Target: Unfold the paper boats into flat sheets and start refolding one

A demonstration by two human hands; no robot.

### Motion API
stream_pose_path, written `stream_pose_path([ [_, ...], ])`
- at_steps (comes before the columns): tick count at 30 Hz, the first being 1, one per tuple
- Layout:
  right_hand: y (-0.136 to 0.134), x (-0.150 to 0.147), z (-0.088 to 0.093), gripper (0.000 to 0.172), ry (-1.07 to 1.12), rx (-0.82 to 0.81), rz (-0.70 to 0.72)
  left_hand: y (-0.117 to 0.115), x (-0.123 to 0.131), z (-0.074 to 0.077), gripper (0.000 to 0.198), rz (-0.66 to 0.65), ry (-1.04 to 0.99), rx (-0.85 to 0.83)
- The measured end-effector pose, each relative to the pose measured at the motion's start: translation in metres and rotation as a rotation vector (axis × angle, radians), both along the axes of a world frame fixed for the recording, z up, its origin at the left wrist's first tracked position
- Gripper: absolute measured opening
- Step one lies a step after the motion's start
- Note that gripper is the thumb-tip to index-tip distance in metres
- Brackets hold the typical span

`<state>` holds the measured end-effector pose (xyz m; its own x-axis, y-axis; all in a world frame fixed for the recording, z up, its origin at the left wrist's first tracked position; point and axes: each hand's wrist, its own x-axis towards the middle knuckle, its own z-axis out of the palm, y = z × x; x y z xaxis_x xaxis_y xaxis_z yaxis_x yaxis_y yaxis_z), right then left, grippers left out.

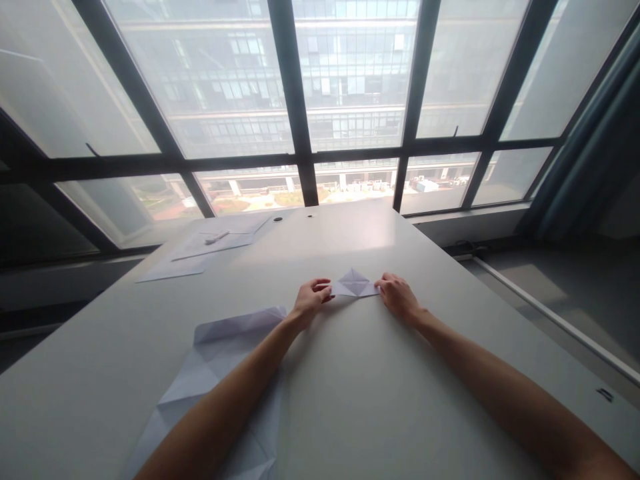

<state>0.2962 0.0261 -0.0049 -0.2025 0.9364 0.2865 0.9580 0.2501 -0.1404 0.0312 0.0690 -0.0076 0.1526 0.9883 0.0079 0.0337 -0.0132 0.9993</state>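
Observation:
A small folded white paper [354, 283] with a raised diamond-shaped middle lies on the white table [345, 387]. My left hand [313, 297] pinches its left end, fingers closed round the tip. At the opposite end, my right hand [395, 291] grips the right tip between thumb and fingers. A large creased sheet of white paper [220, 367] spreads over the table at the lower left, partly hidden beneath my left forearm.
Flat white sheets [195, 248] lie at the table's far left, with a small white object [217, 237] on top. Round holes [278, 219] mark the far end. Windows stand beyond, and a curtain [580, 140] hangs at the right.

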Motion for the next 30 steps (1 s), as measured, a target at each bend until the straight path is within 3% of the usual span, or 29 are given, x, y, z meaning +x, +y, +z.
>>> stream_pose_path([
  [7, -0.001, -0.002, 0.002, 0.023, -0.026, 0.039, -0.001, -0.002, 0.000, 0.005, 0.018, -0.027, 0.197, 0.028],
  [10, 0.000, -0.002, 0.002, 0.023, -0.037, 0.046, 0.005, -0.005, -0.002, 0.008, 0.020, -0.033, 0.320, 0.062],
  [18, 0.001, 0.000, 0.001, 0.023, -0.049, 0.042, 0.011, -0.008, -0.004, 0.011, 0.016, -0.041, 0.619, 0.304],
  [20, 0.000, 0.000, 0.002, 0.021, -0.045, 0.041, 0.007, -0.008, -0.005, 0.008, 0.022, -0.062, 0.692, 0.472],
  [23, -0.001, -0.001, 0.003, 0.023, -0.045, 0.034, 0.002, -0.009, -0.005, 0.006, 0.030, -0.209, 0.773, 0.736],
  [26, -0.003, -0.004, 0.005, 0.026, -0.048, 0.034, 0.014, -0.012, -0.003, 0.008, 0.031, -0.315, 0.802, 0.773],
  [30, -0.006, -0.009, 0.007, 0.020, -0.027, 0.009, 0.055, -0.020, 0.001, 0.015, 0.033, -0.218, 0.932, 0.738],
])
